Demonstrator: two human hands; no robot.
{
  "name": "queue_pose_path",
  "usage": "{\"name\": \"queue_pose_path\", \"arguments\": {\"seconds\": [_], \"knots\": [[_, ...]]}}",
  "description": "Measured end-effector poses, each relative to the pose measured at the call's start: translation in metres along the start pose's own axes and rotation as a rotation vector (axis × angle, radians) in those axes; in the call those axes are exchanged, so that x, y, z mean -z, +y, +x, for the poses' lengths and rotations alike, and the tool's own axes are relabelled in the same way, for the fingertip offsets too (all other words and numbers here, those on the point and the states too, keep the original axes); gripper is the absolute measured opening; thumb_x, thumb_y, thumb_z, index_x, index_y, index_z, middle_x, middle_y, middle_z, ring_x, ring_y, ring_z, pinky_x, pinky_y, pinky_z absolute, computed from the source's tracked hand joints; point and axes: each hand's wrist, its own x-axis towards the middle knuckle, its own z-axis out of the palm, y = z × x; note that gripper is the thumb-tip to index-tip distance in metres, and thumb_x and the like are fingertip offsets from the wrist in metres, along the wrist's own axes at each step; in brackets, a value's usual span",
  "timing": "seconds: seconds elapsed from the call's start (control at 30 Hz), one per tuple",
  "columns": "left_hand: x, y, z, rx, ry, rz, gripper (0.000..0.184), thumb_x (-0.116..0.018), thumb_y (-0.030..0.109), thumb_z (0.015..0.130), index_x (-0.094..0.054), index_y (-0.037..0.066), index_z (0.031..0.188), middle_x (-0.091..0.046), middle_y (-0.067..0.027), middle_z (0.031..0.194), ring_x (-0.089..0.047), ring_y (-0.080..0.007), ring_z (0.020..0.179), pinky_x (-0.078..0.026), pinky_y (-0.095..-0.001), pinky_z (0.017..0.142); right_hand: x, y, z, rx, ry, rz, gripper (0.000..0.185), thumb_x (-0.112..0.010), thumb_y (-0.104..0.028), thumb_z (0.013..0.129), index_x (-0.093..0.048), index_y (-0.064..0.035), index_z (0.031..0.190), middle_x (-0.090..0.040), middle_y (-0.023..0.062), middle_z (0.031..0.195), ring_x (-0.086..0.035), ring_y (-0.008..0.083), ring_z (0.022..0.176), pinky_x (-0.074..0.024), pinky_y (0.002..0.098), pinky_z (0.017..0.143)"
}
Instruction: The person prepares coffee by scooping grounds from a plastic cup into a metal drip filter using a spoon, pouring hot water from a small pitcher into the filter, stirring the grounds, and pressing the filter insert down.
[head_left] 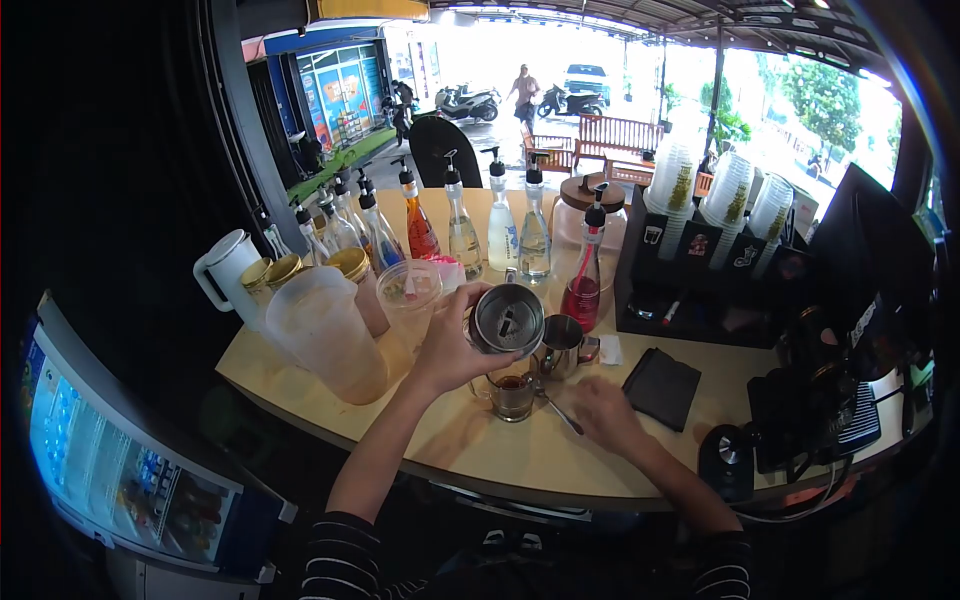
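Note:
My left hand (pixel 455 345) is closed round a round metal-topped container (pixel 508 318), tilted so its top faces me; a dark, slot-like shape shows in the middle. Below it, a small glass cup (pixel 512 402) of dark liquid stands on the counter. Just right of the cup lies a spoon (pixel 562 412), its handle pointing toward me. Close to that handle is my right hand (pixel 607 412), its fingers curled and blurred; whether it touches the spoon is unclear. A steel milk pitcher (pixel 560 348) stands behind the cup.
Pump bottles of syrup (pixel 465 235) line the counter's far side. A large plastic pitcher (pixel 325 330) stands left, and a black folded cloth or pouch (pixel 662 388) lies right. Stacked plastic cups (pixel 728 190) sit in a black holder. A person (pixel 524 95) is outside.

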Motion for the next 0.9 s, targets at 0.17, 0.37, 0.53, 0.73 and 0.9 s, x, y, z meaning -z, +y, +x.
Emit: {"name": "queue_pose_path", "arguments": {"seconds": [0.17,0.37,0.53,0.73,0.9], "knots": [[-0.002,0.004,-0.004,-0.091,0.037,0.120,0.080,-0.085,0.030,0.054,-0.046,0.011,0.121,-0.059,-0.0079,0.116,-0.055,-0.0256,0.111,-0.026,-0.0459,0.109,0.002,0.042,0.038,-0.007,0.444,-0.028,0.027,-0.061,-0.008,0.082,-0.059,-0.0020,0.108,-0.058,0.0152,0.095,-0.059,0.0310,0.087,-0.0465,0.0416,0.079],[0.000,0.008,-0.006,-0.226,0.026,0.252,0.081,-0.085,0.029,0.050,-0.046,0.012,0.119,-0.059,-0.0037,0.116,-0.054,-0.0247,0.111,-0.021,-0.0503,0.109,-0.020,0.077,0.042,-0.420,0.103,0.611,0.021,-0.056,-0.015,0.093,-0.053,-0.0013,0.109,-0.064,0.0094,0.092,-0.063,0.0188,0.085,-0.0490,0.0348,0.076],[0.001,0.007,-0.010,-0.227,0.060,0.311,0.080,-0.084,0.031,0.051,-0.046,0.013,0.118,-0.059,-0.0040,0.116,-0.055,-0.0241,0.108,-0.023,-0.0502,0.107,-0.033,0.078,0.042,-0.414,0.198,0.953,0.016,-0.054,-0.019,0.097,-0.052,-0.0039,0.095,-0.059,0.0010,0.083,-0.055,0.0064,0.076,-0.0460,0.0240,0.070],[-0.004,0.001,-0.015,-0.195,0.134,0.315,0.080,-0.084,0.033,0.050,-0.047,0.013,0.118,-0.059,-0.0057,0.113,-0.055,-0.0245,0.107,-0.024,-0.0504,0.105,0.000,0.052,0.058,-0.382,0.219,0.970,0.015,-0.054,-0.017,0.097,-0.047,-0.0074,0.087,-0.053,-0.0031,0.077,-0.047,0.0026,0.070,-0.0385,0.0193,0.063],[-0.005,0.000,-0.018,-0.189,0.185,0.352,0.080,-0.083,0.037,0.052,-0.048,0.013,0.119,-0.058,-0.0039,0.110,-0.057,-0.0215,0.104,-0.025,-0.0504,0.104,0.034,0.039,0.069,-0.269,0.220,0.990,0.016,-0.055,-0.013,0.095,-0.045,-0.0078,0.085,-0.053,-0.0041,0.077,-0.048,0.0019,0.072,-0.0394,0.0189,0.065]]}}
